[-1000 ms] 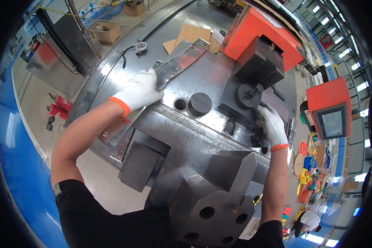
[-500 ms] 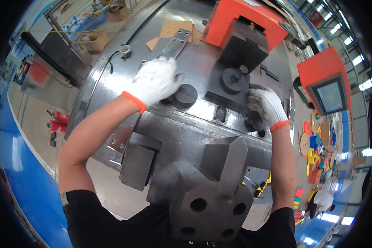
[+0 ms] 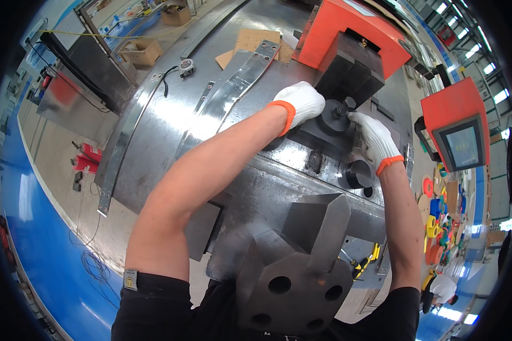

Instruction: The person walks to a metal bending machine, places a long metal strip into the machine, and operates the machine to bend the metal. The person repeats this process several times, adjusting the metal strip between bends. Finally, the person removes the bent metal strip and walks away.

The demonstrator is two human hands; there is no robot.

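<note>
Head view, left to right: two cardboard boxes (image 3: 142,52) sit on the floor beyond the machine's far-left edge, near one long perforated steel strip (image 3: 119,153) that runs along the rim of the steel table (image 3: 153,136). Two bright, curved metal strips (image 3: 233,91) with bolt holes lie flat on the table's scuffed grey surface, their far ends by a piece of brown cardboard (image 3: 250,42).

Both my hands wear white knitted gloves with orange cuffs. My left hand (image 3: 304,102) rests curled on the left side of the black round die (image 3: 333,122), a dark, dull metal disc with a short pin rising from its centre. My right hand (image 3: 372,136) meets it from the right, fingers bent against the disc's edge; I cannot tell how tightly either hand grips. The die sits in front of a black block under one orange housing (image 3: 347,28). One second black cylinder (image 3: 358,173) stands just below my right wrist. At far right, one orange-cased control screen (image 3: 458,133). Nearest me, one angular grey steel block (image 3: 296,273) shows three round holes.
</note>
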